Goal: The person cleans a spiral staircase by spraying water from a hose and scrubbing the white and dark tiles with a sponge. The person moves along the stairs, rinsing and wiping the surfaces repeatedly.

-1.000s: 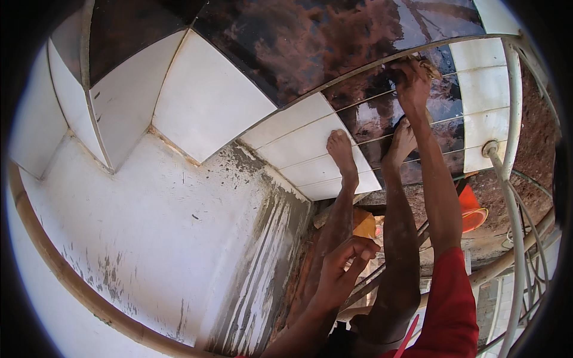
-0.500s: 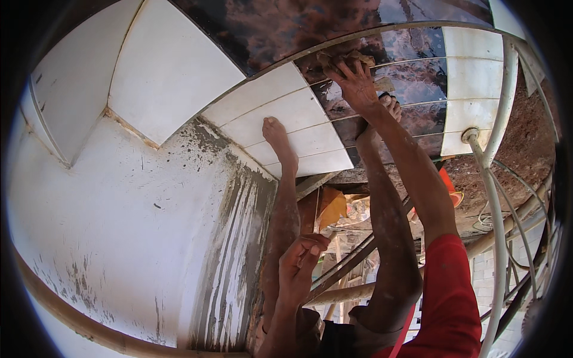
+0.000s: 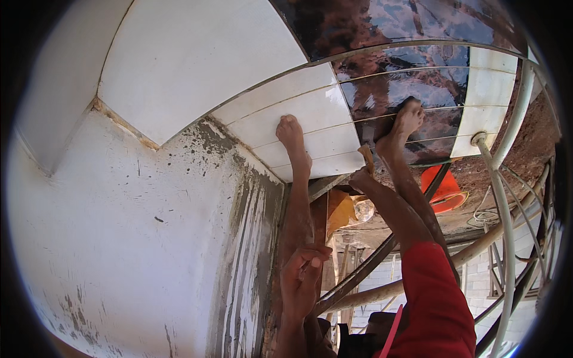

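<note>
My right hand [image 3: 362, 177] is closed on a tan piece of cloth or foam [image 3: 366, 156] at the front edge of the tiled step, between my two feet. Wet-looking dark marbled tiles [image 3: 439, 88] lie beyond it, with my right foot [image 3: 408, 122] on them. My left foot [image 3: 291, 132] rests on the white tiles [image 3: 325, 140] beside them. Lower down, my left hand [image 3: 301, 277] is raised in front of my left leg, apart from the tiles. Its fingers are curled in, and what they hold, if anything, is hidden.
At the left stands a white wall [image 3: 131, 238] with grey mortar smears. An orange bucket [image 3: 439, 190] is below the step on the right. A pale metal railing [image 3: 504, 221] and wooden poles [image 3: 373, 295] run along the right side.
My right hand has drawn back from the dark tiles to the step's front edge, bringing the tan piece. My left hand stays curled. The view has shifted, showing more of the orange bucket.
</note>
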Demonstrator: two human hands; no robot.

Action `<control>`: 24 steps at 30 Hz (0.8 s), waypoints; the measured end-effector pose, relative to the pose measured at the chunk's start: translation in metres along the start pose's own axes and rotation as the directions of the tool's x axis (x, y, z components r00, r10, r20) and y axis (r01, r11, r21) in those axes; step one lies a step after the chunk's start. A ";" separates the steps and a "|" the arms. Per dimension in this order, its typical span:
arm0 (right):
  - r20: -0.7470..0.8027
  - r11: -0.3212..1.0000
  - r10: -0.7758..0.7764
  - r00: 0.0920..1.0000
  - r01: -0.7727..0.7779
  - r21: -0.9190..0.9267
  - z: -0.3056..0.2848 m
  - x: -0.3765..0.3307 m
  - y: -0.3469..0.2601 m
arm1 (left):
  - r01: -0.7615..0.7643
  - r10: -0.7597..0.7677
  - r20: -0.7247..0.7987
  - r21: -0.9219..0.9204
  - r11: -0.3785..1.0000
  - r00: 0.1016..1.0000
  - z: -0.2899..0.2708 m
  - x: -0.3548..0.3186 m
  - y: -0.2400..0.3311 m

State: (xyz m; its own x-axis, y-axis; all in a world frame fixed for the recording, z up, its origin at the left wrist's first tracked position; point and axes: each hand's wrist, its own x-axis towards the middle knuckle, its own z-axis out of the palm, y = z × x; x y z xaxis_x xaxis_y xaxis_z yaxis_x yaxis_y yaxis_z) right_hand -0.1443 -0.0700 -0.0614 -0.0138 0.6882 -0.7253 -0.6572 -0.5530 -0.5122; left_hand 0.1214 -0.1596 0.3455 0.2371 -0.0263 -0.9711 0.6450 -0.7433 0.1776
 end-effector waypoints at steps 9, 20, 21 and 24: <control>-0.987 0.916 0.025 -0.156 0.399 -0.040 -0.230 -0.144 -0.029 | -0.081 0.087 0.049 -0.127 0.989 0.995 -0.015 -0.004 -0.006; -0.801 0.965 -0.091 0.592 0.252 0.076 0.039 0.033 -0.045 | -0.099 0.091 -0.101 -0.088 0.991 0.991 -0.062 -0.006 -0.004; -0.763 0.960 -0.050 0.645 0.243 0.143 0.052 0.027 -0.044 | -0.095 0.089 -0.086 -0.066 0.993 0.992 -0.063 -0.007 -0.006; -0.561 0.922 0.234 0.794 0.002 0.388 0.061 -0.030 -0.014 | -0.045 0.042 -0.025 -0.105 0.993 0.999 -0.050 -0.010 -0.013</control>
State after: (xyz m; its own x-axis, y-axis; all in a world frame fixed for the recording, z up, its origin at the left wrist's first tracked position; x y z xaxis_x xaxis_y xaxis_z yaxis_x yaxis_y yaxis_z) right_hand -0.1802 -0.0542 -0.0042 0.2580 0.1540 -0.9538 -0.8979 -0.3262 -0.2955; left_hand 0.1466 -0.1165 0.3609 0.2824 -0.0408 -0.9584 0.7066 -0.6669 0.2366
